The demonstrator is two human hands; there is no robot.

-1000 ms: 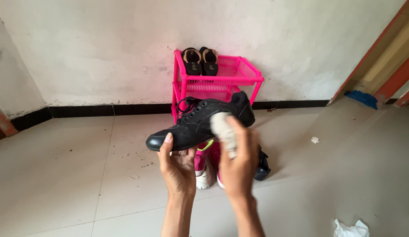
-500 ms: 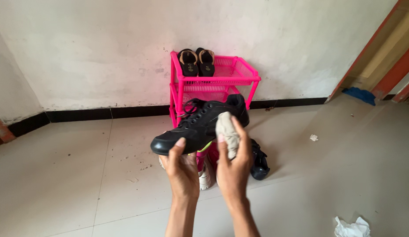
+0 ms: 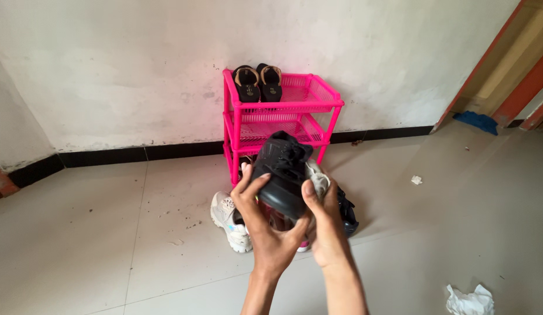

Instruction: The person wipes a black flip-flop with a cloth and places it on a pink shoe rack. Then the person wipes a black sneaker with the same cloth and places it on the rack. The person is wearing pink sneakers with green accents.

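Your left hand (image 3: 265, 224) cups the black shoe (image 3: 281, 173) from below, toe toward you; your right hand (image 3: 325, 224) pinches a cloth (image 3: 317, 178) against its side. The shoe looks light and fairly stiff, so grip the sole and heel.

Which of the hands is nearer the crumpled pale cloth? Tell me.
Right. The right hand presses the crumpled pale cloth against the black lace-up shoe; the left hand grips the shoe's opposite side.

pale tiled floor (image 3: 79, 245): pink rack (image 3: 281, 119), white sneaker (image 3: 229, 220), crumpled white paper (image 3: 470, 301), blue cloth (image 3: 477, 122); black sandals (image 3: 258, 82) on rack top.
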